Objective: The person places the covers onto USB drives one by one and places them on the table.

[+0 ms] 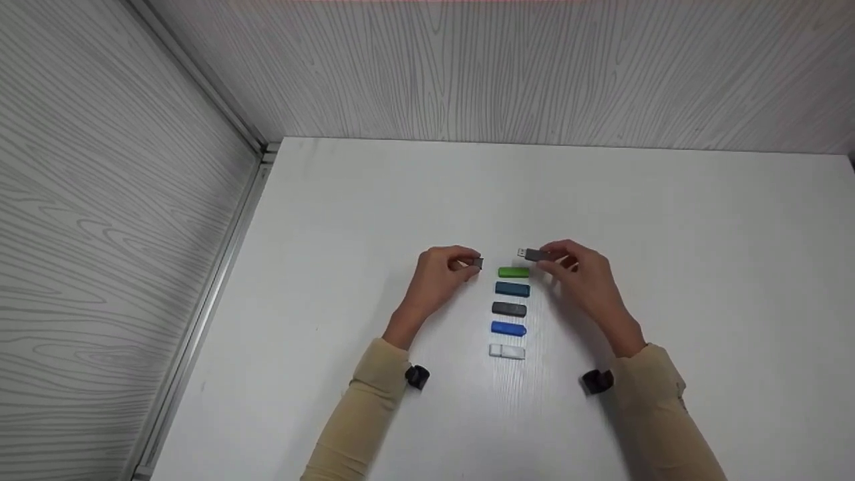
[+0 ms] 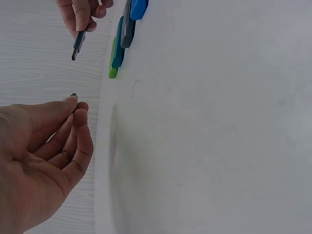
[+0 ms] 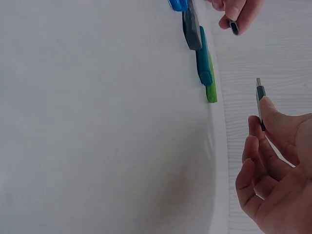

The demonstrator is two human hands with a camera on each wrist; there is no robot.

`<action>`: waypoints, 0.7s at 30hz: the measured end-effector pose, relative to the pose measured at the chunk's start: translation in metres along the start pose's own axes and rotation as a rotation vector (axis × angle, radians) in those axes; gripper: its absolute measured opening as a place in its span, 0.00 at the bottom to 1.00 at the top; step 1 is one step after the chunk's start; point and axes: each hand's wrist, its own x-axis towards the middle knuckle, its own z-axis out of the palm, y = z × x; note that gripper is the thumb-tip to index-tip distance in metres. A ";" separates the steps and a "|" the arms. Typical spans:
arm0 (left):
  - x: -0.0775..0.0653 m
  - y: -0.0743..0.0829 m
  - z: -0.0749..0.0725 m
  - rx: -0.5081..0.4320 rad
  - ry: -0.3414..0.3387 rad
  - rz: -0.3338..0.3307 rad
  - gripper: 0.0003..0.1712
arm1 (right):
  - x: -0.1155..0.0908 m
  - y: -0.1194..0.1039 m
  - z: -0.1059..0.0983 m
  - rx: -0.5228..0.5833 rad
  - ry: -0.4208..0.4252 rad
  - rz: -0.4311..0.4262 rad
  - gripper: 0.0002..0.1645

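Note:
My right hand (image 1: 580, 270) pinches a dark grey USB stick (image 1: 536, 254) between thumb and fingers, its bare metal plug pointing left. Opposite it, my left hand (image 1: 442, 275) holds a small dark cap (image 1: 478, 263) by thumb and fingertips; the right wrist view shows the hollow end of this cap (image 3: 234, 28). A gap separates cap and plug. Just below the hands a column of USB sticks lies on the table: green (image 1: 514, 272), teal (image 1: 512, 289), dark grey (image 1: 509, 309), blue (image 1: 508, 329) and white (image 1: 507, 351).
The white table (image 1: 320, 267) meets a grey wood-grain panel (image 1: 467, 73) at the back and another panel (image 1: 100, 234) on the left, with a metal rail along it. Black wrist cameras (image 1: 418, 377) sit by both cuffs, low over the table.

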 end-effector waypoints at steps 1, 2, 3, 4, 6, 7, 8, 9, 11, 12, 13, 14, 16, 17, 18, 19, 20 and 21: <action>0.000 0.000 0.001 0.000 -0.001 0.002 0.14 | -0.001 -0.002 0.002 -0.002 -0.001 -0.003 0.20; 0.000 0.001 0.002 -0.001 0.000 0.004 0.14 | -0.001 -0.003 0.003 -0.002 -0.003 -0.006 0.20; 0.000 0.001 0.002 -0.002 0.002 0.008 0.13 | -0.002 -0.005 0.005 -0.005 -0.005 -0.009 0.20; 0.000 0.001 0.003 -0.002 0.002 0.014 0.13 | -0.003 -0.007 0.006 -0.006 -0.008 -0.012 0.19; 0.000 0.002 0.004 -0.003 -0.003 0.026 0.13 | -0.004 -0.009 0.009 -0.011 -0.009 -0.028 0.19; 0.000 0.003 0.004 -0.003 -0.006 0.030 0.13 | -0.004 -0.010 0.011 -0.011 -0.009 -0.038 0.19; 0.000 0.003 0.004 -0.003 -0.010 0.034 0.13 | -0.005 -0.011 0.012 -0.011 -0.010 -0.048 0.19; -0.001 0.004 0.005 -0.005 -0.013 0.036 0.13 | -0.005 -0.012 0.013 -0.011 -0.011 -0.058 0.19; -0.001 0.004 0.004 -0.016 -0.021 0.037 0.13 | -0.005 -0.014 0.016 -0.004 -0.015 -0.075 0.19; -0.001 0.004 0.004 -0.024 -0.024 0.037 0.13 | -0.005 -0.015 0.016 0.000 -0.019 -0.081 0.19; 0.000 0.004 0.004 -0.037 -0.028 0.038 0.13 | -0.005 -0.016 0.017 0.005 -0.024 -0.080 0.19; 0.000 0.004 0.003 -0.051 -0.032 0.039 0.13 | -0.005 -0.016 0.018 0.009 -0.030 -0.078 0.19; 0.000 0.004 0.002 -0.078 -0.043 0.040 0.14 | -0.005 -0.017 0.019 0.016 -0.040 -0.070 0.18; 0.000 0.004 0.002 -0.090 -0.049 0.041 0.14 | -0.006 -0.017 0.019 0.019 -0.045 -0.066 0.18; 0.000 0.004 0.002 -0.099 -0.054 0.042 0.14 | -0.006 -0.018 0.019 0.023 -0.048 -0.066 0.18; 0.000 0.004 0.002 -0.107 -0.058 0.042 0.14 | -0.006 -0.018 0.020 0.023 -0.051 -0.065 0.18; 0.000 0.004 0.002 -0.113 -0.062 0.043 0.14 | -0.006 -0.018 0.020 0.026 -0.054 -0.065 0.18; 0.000 0.003 0.002 -0.118 -0.065 0.045 0.14 | -0.006 -0.018 0.021 0.029 -0.057 -0.065 0.18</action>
